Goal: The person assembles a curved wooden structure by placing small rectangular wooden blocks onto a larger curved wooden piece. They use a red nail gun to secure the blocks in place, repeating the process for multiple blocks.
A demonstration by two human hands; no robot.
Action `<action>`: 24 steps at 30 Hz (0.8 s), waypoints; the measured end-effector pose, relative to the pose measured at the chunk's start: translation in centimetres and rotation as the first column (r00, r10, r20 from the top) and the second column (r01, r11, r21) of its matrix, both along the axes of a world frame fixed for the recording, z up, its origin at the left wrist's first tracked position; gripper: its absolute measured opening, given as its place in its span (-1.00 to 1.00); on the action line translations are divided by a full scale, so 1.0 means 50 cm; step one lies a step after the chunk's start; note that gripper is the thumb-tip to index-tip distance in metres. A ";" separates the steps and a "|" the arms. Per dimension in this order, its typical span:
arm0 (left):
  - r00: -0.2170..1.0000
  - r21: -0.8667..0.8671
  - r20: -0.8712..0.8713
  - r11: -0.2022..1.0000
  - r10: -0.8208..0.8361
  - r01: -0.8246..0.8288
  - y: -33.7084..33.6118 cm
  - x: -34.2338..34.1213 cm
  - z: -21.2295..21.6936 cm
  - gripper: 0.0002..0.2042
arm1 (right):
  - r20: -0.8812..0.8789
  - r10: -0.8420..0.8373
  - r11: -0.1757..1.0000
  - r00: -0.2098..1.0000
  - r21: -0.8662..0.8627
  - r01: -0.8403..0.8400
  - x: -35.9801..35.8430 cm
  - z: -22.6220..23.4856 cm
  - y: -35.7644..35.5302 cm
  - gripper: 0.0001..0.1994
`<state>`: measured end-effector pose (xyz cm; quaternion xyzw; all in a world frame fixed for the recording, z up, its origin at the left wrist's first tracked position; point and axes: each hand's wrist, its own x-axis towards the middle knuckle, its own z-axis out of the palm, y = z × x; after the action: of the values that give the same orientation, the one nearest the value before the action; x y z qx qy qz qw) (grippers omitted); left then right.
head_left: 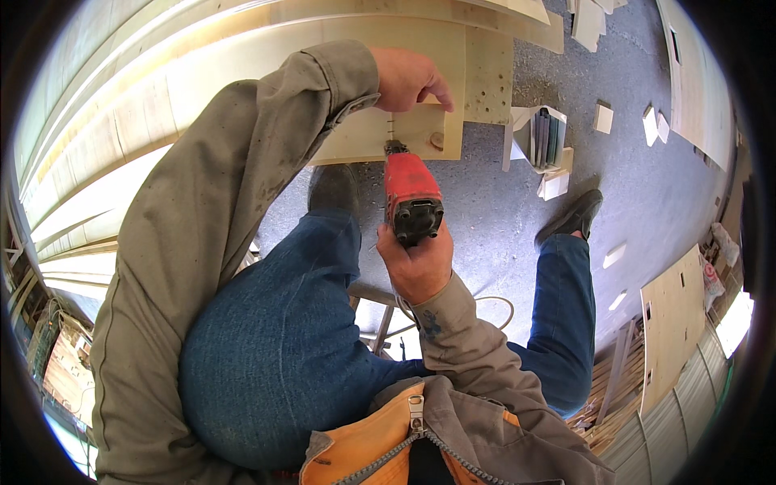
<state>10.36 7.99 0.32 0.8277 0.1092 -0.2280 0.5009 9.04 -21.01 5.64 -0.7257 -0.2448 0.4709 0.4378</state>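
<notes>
My right hand point(419, 265) is wrapped round the handle of a red nail gun point(411, 176) with a black end cap. The tool's dark nose point(394, 147) is at the near edge of a pale plywood panel point(356, 137), beside a short row of dark marks. Whether the nose touches the wood I cannot tell. Over the panel, to the right of my bent left arm, my left hand point(408, 79) has its index finger and thumb stretched apart near the corner. Its other fingers are partly hidden. A round knot or wooden disc point(436, 141) shows right of the nose.
Long plywood sheets point(105, 121) are stacked at the left. On the grey floor stands an open box point(521, 121) holding dark strips, with wood offcuts point(603, 118) scattered beyond. A hose point(505, 305) loops by my right wrist. A notched panel point(675, 323) leans at the right.
</notes>
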 end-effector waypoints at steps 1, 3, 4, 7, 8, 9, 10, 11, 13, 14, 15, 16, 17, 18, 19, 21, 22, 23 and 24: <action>1.000 -0.001 0.004 1.000 -0.001 0.001 0.000 0.000 0.001 -0.33 | 0.001 0.002 1.000 1.000 0.002 -0.002 0.001 0.001 0.001 -0.57; 1.000 -0.004 0.010 1.000 -0.002 0.002 0.001 -0.001 0.000 -0.33 | 0.005 0.008 1.000 1.000 0.004 -0.008 0.001 0.001 0.000 -0.57; 1.000 -0.003 0.010 1.000 -0.003 0.003 0.001 -0.002 -0.002 -0.33 | 0.004 0.008 1.000 1.000 0.005 -0.008 0.000 0.000 0.000 -0.57; 1.000 -0.002 0.006 1.000 -0.002 0.002 0.001 0.000 -0.004 -0.32 | -0.007 -0.003 1.000 1.000 -0.004 0.003 0.000 0.000 0.000 -0.57; 1.000 -0.002 0.002 1.000 0.000 0.000 0.000 0.000 -0.005 -0.32 | -0.008 -0.004 1.000 1.000 -0.010 0.004 0.000 0.002 0.000 -0.56; 1.000 -0.001 -0.002 1.000 0.003 -0.003 0.000 0.001 -0.005 -0.31 | -0.008 -0.005 1.000 1.000 -0.014 0.005 0.000 0.001 -0.001 -0.56; 1.000 0.000 0.003 1.000 -0.001 0.001 -0.001 0.002 -0.004 -0.31 | -0.008 -0.006 1.000 1.000 -0.017 0.006 0.000 0.001 -0.002 -0.56; 1.000 0.001 0.008 1.000 -0.005 0.005 -0.001 0.004 -0.004 -0.31 | -0.007 -0.007 1.000 1.000 -0.018 0.007 0.000 -0.002 -0.004 -0.56; 1.000 0.004 0.001 1.000 -0.007 0.007 -0.001 0.003 -0.002 -0.30 | -0.001 -0.003 1.000 1.000 -0.006 0.003 -0.002 -0.004 -0.005 -0.56; 1.000 0.005 -0.008 1.000 -0.007 0.007 0.000 0.003 0.000 -0.30 | 0.008 0.000 1.000 1.000 0.005 0.000 -0.001 -0.004 -0.003 -0.56; 1.000 0.005 -0.016 1.000 -0.007 0.007 0.000 0.002 0.000 -0.30 | 0.018 0.010 1.000 1.000 0.011 -0.010 0.001 -0.003 -0.001 -0.55; 1.000 0.004 -0.013 1.000 -0.006 0.006 -0.001 0.001 -0.003 -0.30 | 0.028 0.019 1.000 0.999 0.017 -0.019 0.002 -0.003 0.000 -0.55; 1.000 0.003 -0.011 1.000 -0.005 0.005 -0.001 0.000 -0.005 -0.30 | 0.037 0.034 0.999 0.999 0.018 -0.035 0.004 -0.002 0.002 -0.54; 1.000 0.002 -0.007 1.000 -0.005 0.005 -0.001 0.000 -0.006 -0.30 | 0.048 0.049 0.999 0.998 0.019 -0.050 0.006 -0.001 0.002 -0.53; 1.000 0.001 -0.003 1.000 -0.006 0.006 -0.002 0.000 -0.006 -0.30 | 0.044 0.045 0.999 0.998 0.010 -0.045 0.007 0.000 0.001 -0.53; 1.000 -0.001 0.005 1.000 -0.008 0.008 -0.001 0.001 -0.004 -0.30 | 0.036 0.037 0.999 0.999 -0.007 -0.037 0.008 0.000 0.001 -0.52; 1.000 0.004 0.000 1.000 -0.010 0.010 -0.001 0.002 -0.002 -0.31 | 0.042 0.037 0.999 0.998 0.001 -0.037 0.009 0.000 0.002 -0.52; 1.000 0.010 -0.006 1.000 -0.012 0.012 -0.001 0.004 -0.001 -0.31 | 0.047 0.037 0.999 0.998 0.009 -0.037 0.011 0.001 0.004 -0.52; 1.000 0.016 -0.011 1.000 -0.014 0.014 -0.001 0.005 0.000 -0.31 | 0.053 0.037 0.999 0.998 0.017 -0.038 0.013 0.003 0.007 -0.53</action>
<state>10.59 7.92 0.34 0.8311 0.1080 -0.2353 0.4921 9.69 -20.68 5.77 -0.7292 -0.2739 0.4575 0.4289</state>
